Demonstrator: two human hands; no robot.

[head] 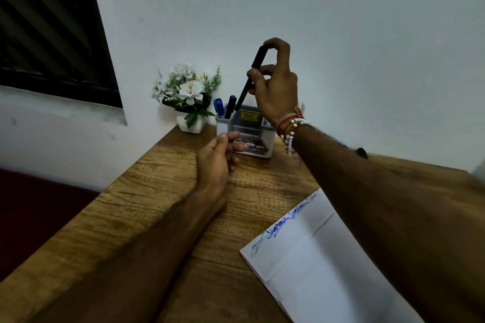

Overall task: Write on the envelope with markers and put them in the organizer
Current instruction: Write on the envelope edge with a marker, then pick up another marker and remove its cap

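Black marker [244, 90]: you hold it tilted above the organizer, its top end leaning to your right and its lower tip down at the rim of the back left compartment.
Right hand [275, 89]: your forefinger hooks over the marker's top end, while the thumb and other fingers curl round the barrel lower down. Bead and thread bracelets [291, 131] ring the wrist.
Organizer [258, 149]: a small pale box with several compartments and printed labels on its front. It stands on the table near the wall, just right of the flower pot.
Stored markers: a blue-capped marker [219, 107] and a second black marker [230, 107] stand in the back left compartment, just beside the tip of the one you hold.
Left hand [216, 162]: it sits in front of the organizer with fingers loosely curled and thumb near forefinger, nothing visible in its grasp. Whether it touches the box cannot be told.
Envelope [309, 270]: white and flat on the table at your near right, well apart from the organizer and partly hidden by your right forearm. Blue handwriting runs along its far left edge.
Table [157, 191]: brown wood grain, its far corner against the pale wall.
Flower pot [191, 123]: white pot with white blooms and green leaves, at that far corner.
Window [52, 34]: dark and slatted, at the upper left.
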